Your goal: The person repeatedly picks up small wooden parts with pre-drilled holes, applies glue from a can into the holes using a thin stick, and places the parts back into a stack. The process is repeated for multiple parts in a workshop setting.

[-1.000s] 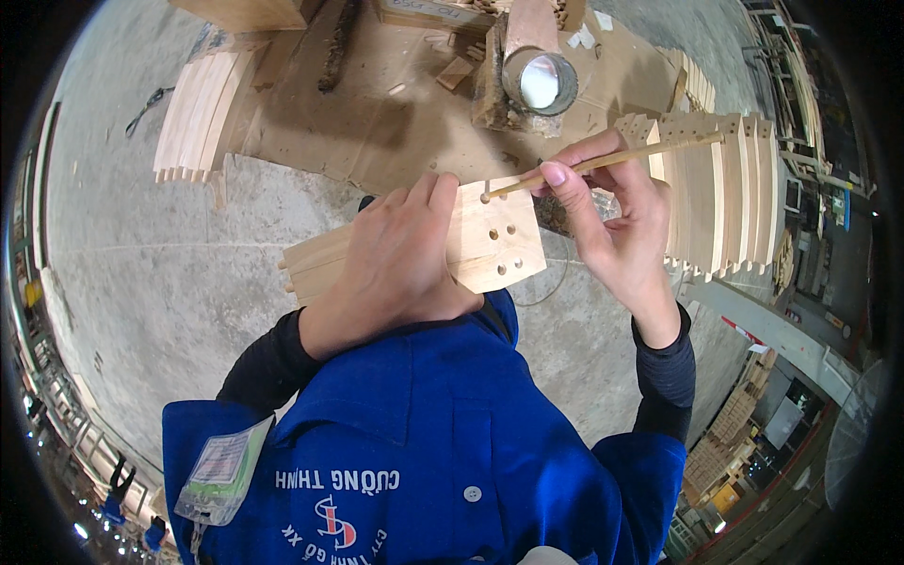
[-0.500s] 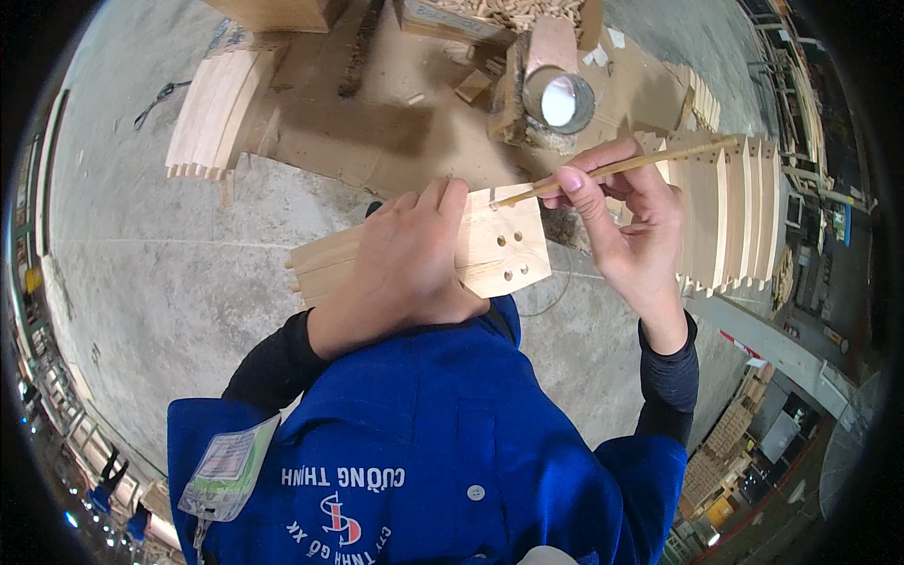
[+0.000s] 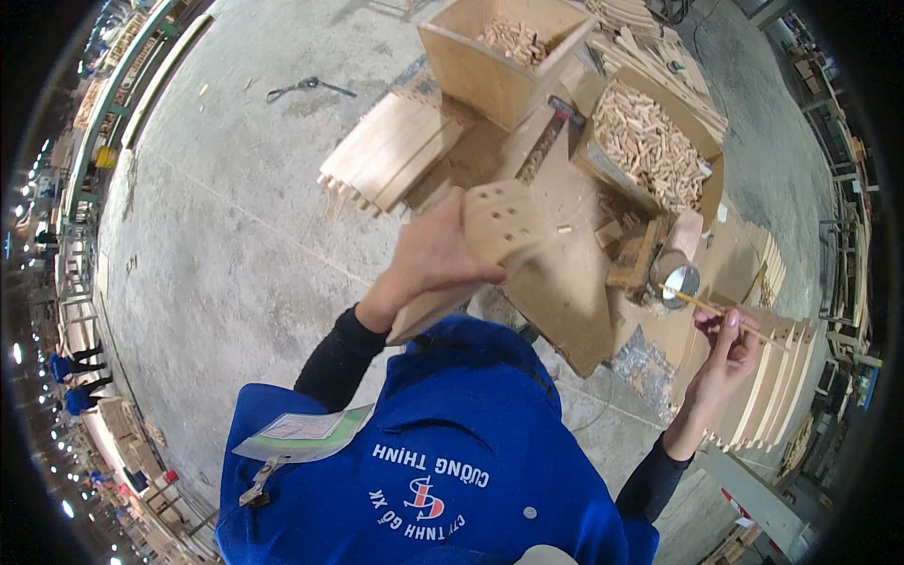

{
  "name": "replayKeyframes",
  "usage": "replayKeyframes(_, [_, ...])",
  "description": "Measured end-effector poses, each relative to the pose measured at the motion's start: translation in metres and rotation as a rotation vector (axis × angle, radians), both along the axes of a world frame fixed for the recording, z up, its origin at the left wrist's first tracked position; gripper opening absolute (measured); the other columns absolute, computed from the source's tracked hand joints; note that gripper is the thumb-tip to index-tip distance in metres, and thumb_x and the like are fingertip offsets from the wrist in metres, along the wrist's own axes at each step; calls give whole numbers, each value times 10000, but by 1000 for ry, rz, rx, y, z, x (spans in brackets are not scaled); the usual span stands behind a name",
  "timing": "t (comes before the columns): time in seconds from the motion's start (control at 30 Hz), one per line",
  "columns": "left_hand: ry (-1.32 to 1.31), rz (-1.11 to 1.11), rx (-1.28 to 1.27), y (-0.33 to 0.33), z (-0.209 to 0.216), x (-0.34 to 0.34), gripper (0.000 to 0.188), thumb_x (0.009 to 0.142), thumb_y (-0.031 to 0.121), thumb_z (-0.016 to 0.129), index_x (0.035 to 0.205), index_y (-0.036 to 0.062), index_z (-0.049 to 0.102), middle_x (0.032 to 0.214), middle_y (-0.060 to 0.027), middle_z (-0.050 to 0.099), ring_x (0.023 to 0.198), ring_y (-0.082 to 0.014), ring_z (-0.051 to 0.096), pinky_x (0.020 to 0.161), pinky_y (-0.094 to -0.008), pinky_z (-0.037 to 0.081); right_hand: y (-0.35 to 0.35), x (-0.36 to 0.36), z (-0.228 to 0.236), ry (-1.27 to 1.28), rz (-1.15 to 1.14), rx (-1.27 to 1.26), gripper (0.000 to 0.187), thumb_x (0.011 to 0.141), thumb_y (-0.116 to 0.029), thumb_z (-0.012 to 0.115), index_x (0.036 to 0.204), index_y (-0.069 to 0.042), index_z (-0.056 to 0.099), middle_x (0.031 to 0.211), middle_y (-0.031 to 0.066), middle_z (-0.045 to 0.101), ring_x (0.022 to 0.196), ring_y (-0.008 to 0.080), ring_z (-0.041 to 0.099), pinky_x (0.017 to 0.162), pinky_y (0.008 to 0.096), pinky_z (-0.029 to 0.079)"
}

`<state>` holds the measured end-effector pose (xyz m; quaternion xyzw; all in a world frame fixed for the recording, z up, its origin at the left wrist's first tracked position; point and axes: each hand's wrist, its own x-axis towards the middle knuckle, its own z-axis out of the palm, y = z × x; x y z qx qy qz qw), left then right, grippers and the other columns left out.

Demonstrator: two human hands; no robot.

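My left hand is closed around a bundle of pale wooden slats, tilted in front of my chest. Several drilled holes show in its upper end, which is slightly blurred. Out to the right, my right hand pinches a thin wooden stick between thumb and fingers. The stick's tip is at the mouth of a round cup that holds white liquid. Whether the tip touches the liquid is hard to make out.
Ahead stand a wooden box and a cardboard box, both holding small dowels. A hammer lies between them on cardboard. Curved slats are stacked at left and right. A wood block adjoins the cup.
My right hand has carried the stick from the drilled holes to the cup. The slats in my left hand have tilted, holed end up. The view has swung, showing more of the boxes.
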<state>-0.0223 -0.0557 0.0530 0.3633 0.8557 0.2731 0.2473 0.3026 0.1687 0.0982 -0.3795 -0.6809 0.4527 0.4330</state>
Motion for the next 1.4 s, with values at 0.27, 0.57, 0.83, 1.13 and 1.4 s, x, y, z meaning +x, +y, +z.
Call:
replayKeyframes(0.27, [160,147,-235,43,-50,-168,1114,557,593,894,1331,-96,486,1252,-303,644,1139,-417,663,941,-460,549,-23,-21,3,-26,-186,-16,198,1067,-219,624,1067,-23,596,895,132,729,805,182,719,752,334,605])
replayKeyframes(0.57, [370,322,-155,71,-166,-196,1159,621,588,899,1462,-55,427,1430,-270,449,1355,-442,427,1089,-551,408,-40,-25,13,-44,-271,4,209,1080,-238,605,1075,-30,621,890,117,728,820,173,709,768,318,579])
replayKeyframes(0.83, [-734,89,914,21,-14,-95,352,946,232,729,1191,-7,644,1047,-110,640,972,-206,619,887,-349,507,-32,-14,1,46,-370,-25,189,1078,-221,605,1092,-35,631,918,110,727,827,159,698,796,314,581])
replayKeyframes(1.13, [-2072,-1028,1638,17,149,55,571,858,278,855,1239,-80,625,990,-94,663,736,-100,569,630,-253,464,-28,7,-27,164,-306,-93,200,1084,-193,585,1166,-18,637,1004,139,723,922,204,710,854,341,585])
replayKeyframes(1.4, [-2471,-997,1641,25,178,113,604,811,194,904,1204,-134,583,975,-86,642,626,-22,460,502,-186,370,-42,59,-25,196,-449,-103,204,1081,-211,598,1168,-28,621,1021,120,715,917,205,715,846,330,578])
